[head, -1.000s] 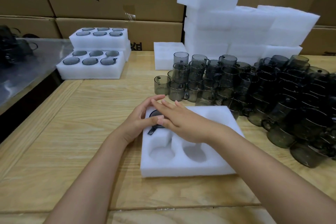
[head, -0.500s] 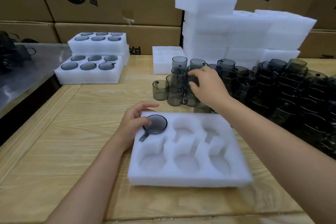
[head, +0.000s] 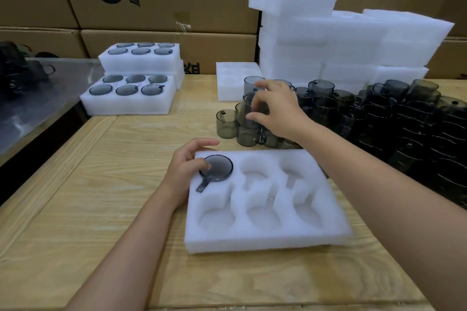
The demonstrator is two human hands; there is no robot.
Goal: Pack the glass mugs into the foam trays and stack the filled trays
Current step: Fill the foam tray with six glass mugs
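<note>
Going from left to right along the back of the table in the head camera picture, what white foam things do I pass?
filled foam trays → small empty foam tray → tall pile of white foam

The foam tray (head: 265, 240) is plain white, like the foam blocks (head: 353, 40) stacked behind. The glass mugs (head: 226, 124) are smoky grey, see-through, darkening to near black where they crowd. The worktop (head: 101, 197) is pale yellow wood with wavy grain. The cartons (head: 156, 15) are brown, printed in black.
</note>
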